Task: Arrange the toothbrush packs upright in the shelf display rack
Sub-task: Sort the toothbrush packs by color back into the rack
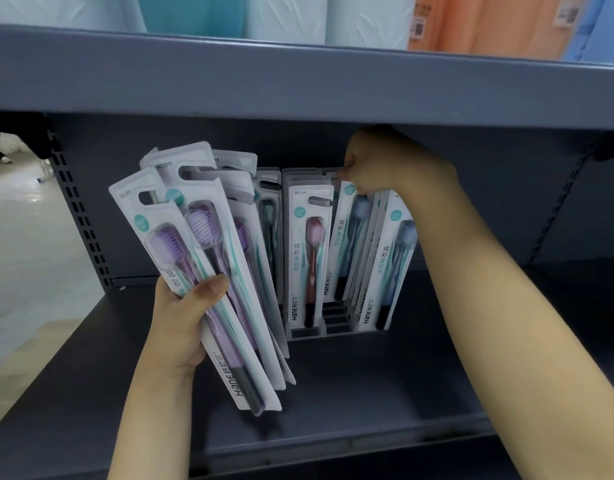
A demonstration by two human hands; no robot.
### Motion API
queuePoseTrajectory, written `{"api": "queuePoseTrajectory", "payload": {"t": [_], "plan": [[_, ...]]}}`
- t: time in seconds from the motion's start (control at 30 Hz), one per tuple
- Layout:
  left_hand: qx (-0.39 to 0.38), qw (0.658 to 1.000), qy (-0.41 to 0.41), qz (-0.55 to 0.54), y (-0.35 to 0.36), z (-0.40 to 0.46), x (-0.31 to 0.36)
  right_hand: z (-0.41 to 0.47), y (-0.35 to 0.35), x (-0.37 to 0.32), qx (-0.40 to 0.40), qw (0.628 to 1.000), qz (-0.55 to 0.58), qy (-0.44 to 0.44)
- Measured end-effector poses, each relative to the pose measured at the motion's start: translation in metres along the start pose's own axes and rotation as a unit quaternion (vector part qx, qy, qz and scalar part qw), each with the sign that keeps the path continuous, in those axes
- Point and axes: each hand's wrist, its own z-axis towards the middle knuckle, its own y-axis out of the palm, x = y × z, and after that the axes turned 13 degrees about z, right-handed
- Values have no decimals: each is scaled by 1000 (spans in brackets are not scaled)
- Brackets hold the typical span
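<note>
My left hand (186,318) grips a fanned bundle of several toothbrush packs (208,258), purple brushes in front, held tilted to the left of the rack. The clear display rack (305,333) stands on the grey shelf and holds upright packs: a red-brown brush pack (310,258) in front at left, blue brush packs (385,268) at right, a green one behind. My right hand (371,164) reaches in under the upper shelf, its fingers curled and pinching the top of a blue pack (350,237) that leans in the rack's middle slot.
The grey upper shelf (298,81) hangs low over the rack and carries rolled towels in teal, white and orange. The lower shelf board (367,386) stretches in front of and to the right of the rack. A perforated upright (80,209) stands at left, floor beyond it.
</note>
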Motion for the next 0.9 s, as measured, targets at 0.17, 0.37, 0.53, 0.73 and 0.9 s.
{"api": "queuePoseTrajectory", "payload": {"t": [0.17,0.37,0.53,0.73,0.9], "plan": [[-2,1000,-1,-8,-1,0,0,-1,4,-3,10,1000,-6,-10],[-2,1000,-2,-9,1,-2,2,-4,0,1,14,1000,-15,8],[-12,1000,3,-7,1,-3,4,-6,0,3,17,999,-30,14],[-10,1000,8,-4,1,-5,6,-5,1,-2,16,999,-50,1],[-4,1000,5,3,0,-6,6,-8,1,-3,7,998,-55,-2]]}}
